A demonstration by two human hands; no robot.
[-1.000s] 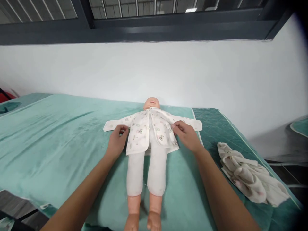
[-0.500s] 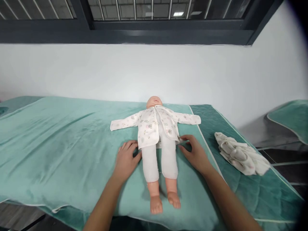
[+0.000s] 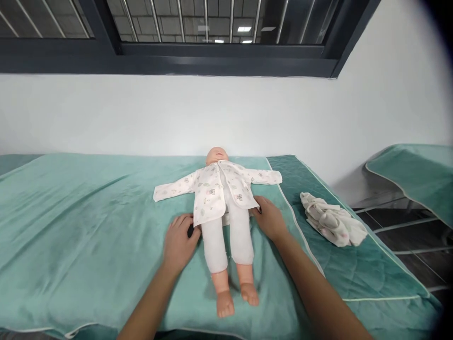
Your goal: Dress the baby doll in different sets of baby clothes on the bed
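Note:
A baby doll [image 3: 216, 154] lies on its back, with its head towards the wall and its bare feet towards me. It wears a white printed baby jacket [image 3: 209, 192] whose front hangs open and whose sleeves stretch out to both sides. White cloth covers the body and legs. At the jacket's lower left corner, my left hand [image 3: 180, 240] has thumb and fingers closed on the hem. My right hand [image 3: 272, 218] pinches the hem at the lower right side; its fingertips are partly hidden by the fabric.
A green sheet [image 3: 88, 236] covers the bed, with a darker quilted pad [image 3: 357, 274] on the right. There lies a crumpled bundle of white printed cloth [image 3: 334, 221]. Behind are a white wall [image 3: 212, 113] and a barred window [image 3: 212, 23]. Another green cover [image 3: 417, 165] hangs over a metal frame at right.
My right hand has moved up and in against the jacket's side and now grips its hem. The left hand stays at its corner. The whole view has shifted slightly.

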